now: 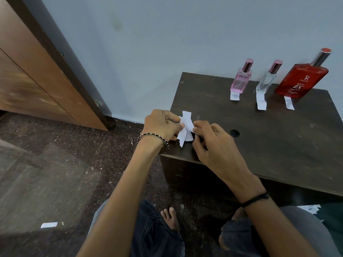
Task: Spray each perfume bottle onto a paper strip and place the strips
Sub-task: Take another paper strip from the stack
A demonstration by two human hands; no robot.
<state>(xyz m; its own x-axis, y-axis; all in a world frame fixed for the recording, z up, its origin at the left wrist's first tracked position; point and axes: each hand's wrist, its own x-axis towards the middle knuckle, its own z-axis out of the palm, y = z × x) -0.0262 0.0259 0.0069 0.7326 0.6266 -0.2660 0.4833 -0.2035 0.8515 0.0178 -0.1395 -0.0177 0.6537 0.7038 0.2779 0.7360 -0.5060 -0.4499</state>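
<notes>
I see both hands meeting over the near-left corner of the desk, sharing a small fan of spare paper strips: the left hand has its grip pinched on the bundle, while the right hand nips one edge, probably to peel a single strip free. At the back stand the pink bottle, clear bottle and red bottle, each capped, with a strip laid in front, seemingly marking which scent is which.
</notes>
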